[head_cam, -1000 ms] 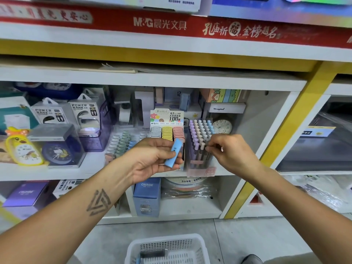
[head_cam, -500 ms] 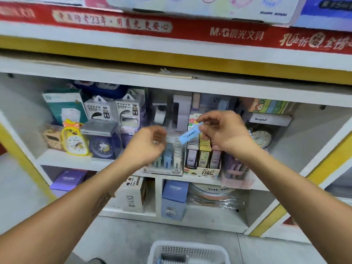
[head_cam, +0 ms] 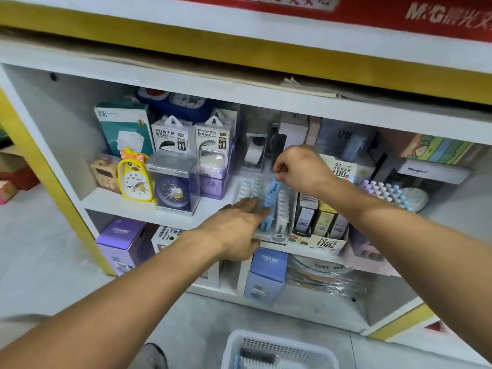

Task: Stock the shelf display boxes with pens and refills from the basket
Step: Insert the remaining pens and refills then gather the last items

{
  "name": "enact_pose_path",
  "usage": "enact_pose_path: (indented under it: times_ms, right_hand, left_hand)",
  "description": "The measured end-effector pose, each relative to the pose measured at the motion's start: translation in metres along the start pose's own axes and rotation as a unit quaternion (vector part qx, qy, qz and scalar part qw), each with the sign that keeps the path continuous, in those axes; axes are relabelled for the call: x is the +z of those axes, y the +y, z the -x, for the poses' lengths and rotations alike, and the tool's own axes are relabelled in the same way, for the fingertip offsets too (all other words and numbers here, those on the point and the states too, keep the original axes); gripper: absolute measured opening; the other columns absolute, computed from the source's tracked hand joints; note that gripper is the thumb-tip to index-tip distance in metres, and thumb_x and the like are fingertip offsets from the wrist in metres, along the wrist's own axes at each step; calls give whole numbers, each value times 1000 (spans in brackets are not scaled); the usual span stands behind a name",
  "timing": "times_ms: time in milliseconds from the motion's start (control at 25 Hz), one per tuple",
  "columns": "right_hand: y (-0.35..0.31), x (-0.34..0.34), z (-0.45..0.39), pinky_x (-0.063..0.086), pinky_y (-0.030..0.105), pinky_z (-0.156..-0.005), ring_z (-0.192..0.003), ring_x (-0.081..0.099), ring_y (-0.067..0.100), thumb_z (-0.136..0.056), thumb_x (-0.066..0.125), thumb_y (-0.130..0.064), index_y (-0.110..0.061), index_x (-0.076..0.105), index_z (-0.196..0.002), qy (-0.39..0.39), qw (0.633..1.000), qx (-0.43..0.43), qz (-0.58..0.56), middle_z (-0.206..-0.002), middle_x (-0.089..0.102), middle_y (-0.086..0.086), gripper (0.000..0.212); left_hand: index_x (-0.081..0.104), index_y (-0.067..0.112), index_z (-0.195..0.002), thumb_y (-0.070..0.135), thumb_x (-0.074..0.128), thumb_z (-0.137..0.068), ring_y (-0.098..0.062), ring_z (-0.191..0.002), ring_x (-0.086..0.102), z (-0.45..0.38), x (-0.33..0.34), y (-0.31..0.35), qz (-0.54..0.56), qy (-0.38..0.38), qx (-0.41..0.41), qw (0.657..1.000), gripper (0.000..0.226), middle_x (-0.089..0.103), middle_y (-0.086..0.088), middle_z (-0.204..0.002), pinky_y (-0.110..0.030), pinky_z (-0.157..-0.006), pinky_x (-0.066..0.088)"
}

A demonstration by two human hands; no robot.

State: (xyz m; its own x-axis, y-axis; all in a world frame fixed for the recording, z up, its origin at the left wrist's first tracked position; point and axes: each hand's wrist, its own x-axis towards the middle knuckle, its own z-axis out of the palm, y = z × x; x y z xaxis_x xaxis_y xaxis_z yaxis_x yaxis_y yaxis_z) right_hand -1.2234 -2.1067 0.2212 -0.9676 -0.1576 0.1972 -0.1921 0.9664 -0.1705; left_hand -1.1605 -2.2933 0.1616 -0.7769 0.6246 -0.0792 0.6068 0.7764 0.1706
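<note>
Slim blue plastic refill case (head_cam: 270, 202) lowered from mid-air into clear display box (head_cam: 262, 209) at shelf front edge; top pinched by right hand (head_cam: 300, 169), left hand (head_cam: 239, 225) spread against box. Best slid straight down its row.

Basket (head_cam: 279, 350) cut off by the bottom edge, contents blurred. Red banner (head_cam: 399, 12) lettering smeared and clipped at top and right. Front of the clear display box (head_cam: 277, 209) hidden behind the left hand (head_cam: 237, 230). Fingertips of the right hand (head_cam: 298, 169) curled out of sight. Print on the lower purple boxes (head_cam: 121, 241) too small to read.
</note>
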Motion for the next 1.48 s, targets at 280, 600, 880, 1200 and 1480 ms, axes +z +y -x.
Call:
enact_pose_path:
  times_ms: [280,600,880,1200,1480]
  right_hand:
    - [-17,16,-2,57,33,-82,-89,67,22,-84,77,-13,-17,76,-94,-65,997,-20,29,-96,73,3,10]
    - [-15,22,6,57,39,-88,-95,66,26,-92,64,-5,-8,72,-107,-112,990,-27,84,-108,69,11,17]
    - [-29,15,98,54,40,-83,-99,66,28,-86,48,-15,-22,73,-103,47,993,-59,-88,-104,74,4,31]
    - [18,127,238,49,18,-68,-77,65,12,-86,58,-7,-16,77,-98,-310,939,84,-126,-85,71,-6,23]
    - [55,261,301,47,33,-102,-121,58,23,-93,56,-13,-15,61,-132,-367,913,150,-98,-136,60,7,39]
  left_hand:
    - [9,28,-156,34,54,-93,-19,-151,3,-6,-1,2,-5,-17,0,1000,78,2,-4,-165,-39,-122,14]
    - [10,30,-156,32,54,-91,-18,-151,5,-7,-4,4,-10,-25,-12,1000,78,3,-4,-165,-39,-121,16]
    - [61,14,-113,12,53,-77,-29,-104,56,10,0,24,11,180,10,984,36,56,-8,-113,-37,-85,48]
    - [61,13,-114,12,54,-85,-27,-88,69,35,113,67,1,-341,32,940,30,70,-5,-83,-39,-78,57]
    - [58,7,-77,10,64,-85,-25,-73,61,34,233,82,23,-354,-54,933,10,65,-14,-90,-28,-62,45]
